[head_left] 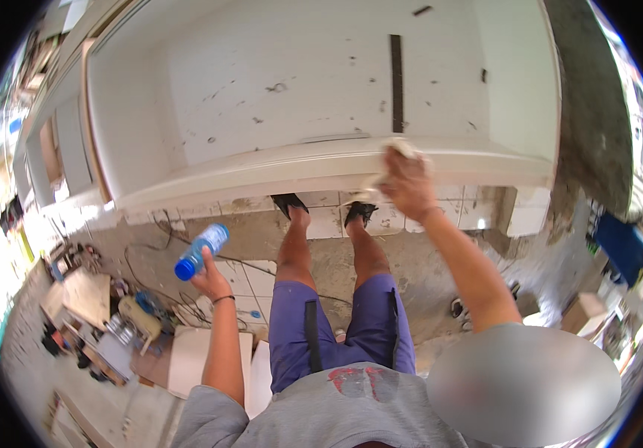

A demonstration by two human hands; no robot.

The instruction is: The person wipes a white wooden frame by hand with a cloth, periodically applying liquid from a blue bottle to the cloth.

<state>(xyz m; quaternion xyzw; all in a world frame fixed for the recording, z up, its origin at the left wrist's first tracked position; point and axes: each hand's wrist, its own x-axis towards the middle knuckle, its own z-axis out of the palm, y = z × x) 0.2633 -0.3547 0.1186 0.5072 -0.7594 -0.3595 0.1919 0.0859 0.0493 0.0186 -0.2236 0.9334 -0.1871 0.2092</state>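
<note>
Gripping cloth at cabinet edge — right hand; left hand — bottle, open room around

We've a bottle in our L hand, ctr-left; cloth in R hand at cabinet edge, upper ctr.

Bright light borders a grey floor strewn with boards.

No lettering readable
The label on the translucent blue plastic bottle and the red print on the grey fabric shirt are illegible.
</note>
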